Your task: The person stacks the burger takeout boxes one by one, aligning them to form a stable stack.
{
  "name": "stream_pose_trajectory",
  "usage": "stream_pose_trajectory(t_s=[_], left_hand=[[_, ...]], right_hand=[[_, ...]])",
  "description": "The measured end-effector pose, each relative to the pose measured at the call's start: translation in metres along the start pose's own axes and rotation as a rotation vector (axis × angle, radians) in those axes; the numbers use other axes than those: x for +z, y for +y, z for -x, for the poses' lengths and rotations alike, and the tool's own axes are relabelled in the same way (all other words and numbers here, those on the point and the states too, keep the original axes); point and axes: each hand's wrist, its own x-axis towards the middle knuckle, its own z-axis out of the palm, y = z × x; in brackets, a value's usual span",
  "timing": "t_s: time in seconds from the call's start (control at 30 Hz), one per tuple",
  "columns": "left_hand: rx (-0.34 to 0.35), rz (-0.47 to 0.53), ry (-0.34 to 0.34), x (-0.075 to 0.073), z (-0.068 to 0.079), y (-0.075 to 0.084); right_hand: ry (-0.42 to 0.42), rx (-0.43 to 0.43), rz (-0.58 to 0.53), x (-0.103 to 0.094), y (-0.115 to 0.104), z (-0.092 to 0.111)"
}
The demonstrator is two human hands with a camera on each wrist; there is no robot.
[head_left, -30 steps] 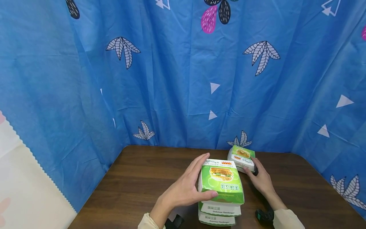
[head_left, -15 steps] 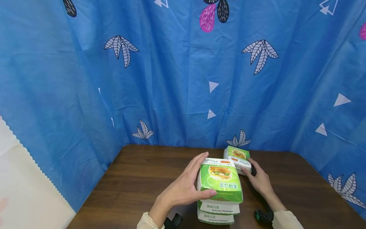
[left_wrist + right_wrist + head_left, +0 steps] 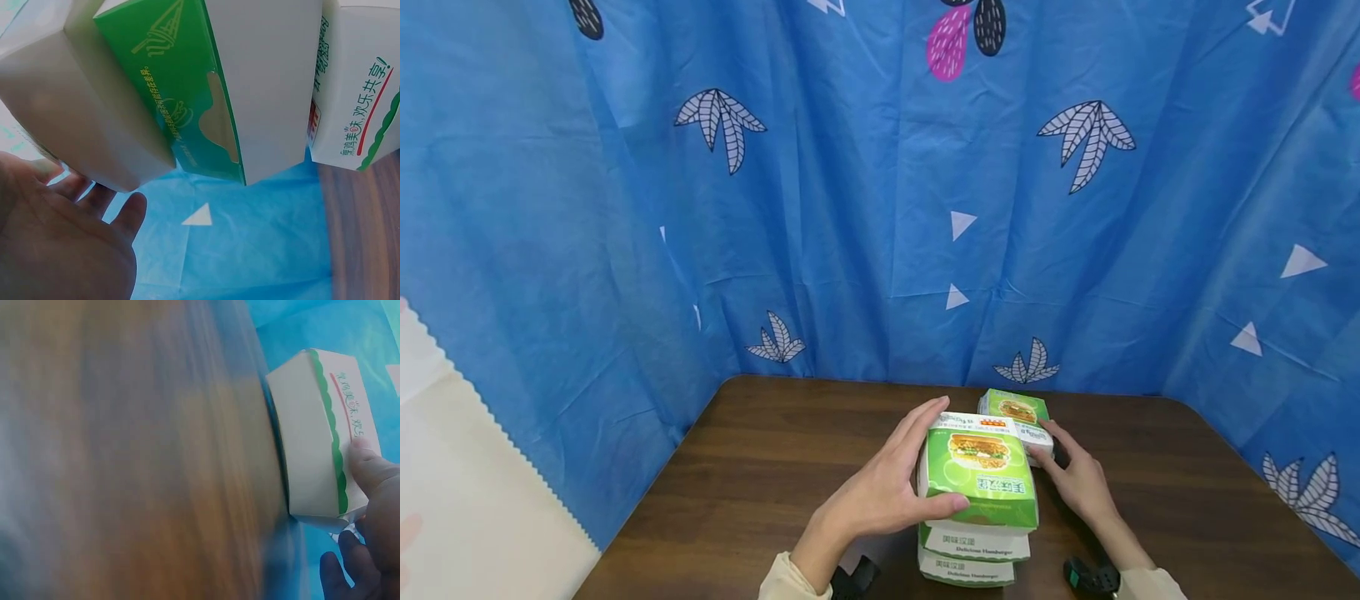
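Observation:
A stack of hamburger boxes stands in the lower middle of the head view. My left hand (image 3: 883, 487) holds the green top box (image 3: 979, 471) from the left, thumb along its near face and fingers at its far left edge. Beneath it show the white-sided middle box (image 3: 976, 542) and bottom box (image 3: 966, 570). In the left wrist view, the middle box (image 3: 262, 87) sits shifted against the top one. Behind the stack, my right hand (image 3: 1078, 479) grips another hamburger box (image 3: 1017, 407) by its right end. The right wrist view shows the thumb on this box's (image 3: 312, 437) printed side; the stack partly hides it in the head view.
The dark wooden table (image 3: 790, 450) extends to both sides of the stack. A blue patterned curtain (image 3: 850, 208) hangs along its back edge. Each wrist wears a black device, such as the right wrist strap (image 3: 1090, 577).
My right hand has moved the rear box left and slightly nearer, so it overlaps the stack more in the head view. My left hand stays on the top box.

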Motion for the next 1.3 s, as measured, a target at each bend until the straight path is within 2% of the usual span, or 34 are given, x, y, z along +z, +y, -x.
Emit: stream_pose_trajectory(t_s=[0.2, 0.57, 1.3], left_hand=[[0.001, 0.008, -0.004, 0.0, -0.001, -0.001], [-0.006, 0.017, -0.003, 0.001, 0.0, 0.0], [-0.013, 0.015, -0.009, -0.001, 0.0, 0.0]], right_hand=[[0.033, -0.066, 0.004, 0.002, -0.005, 0.005], [0.112, -0.087, -0.003, 0.006, -0.008, 0.016], [0.14, -0.039, -0.044, 0.01, -0.017, 0.023]])
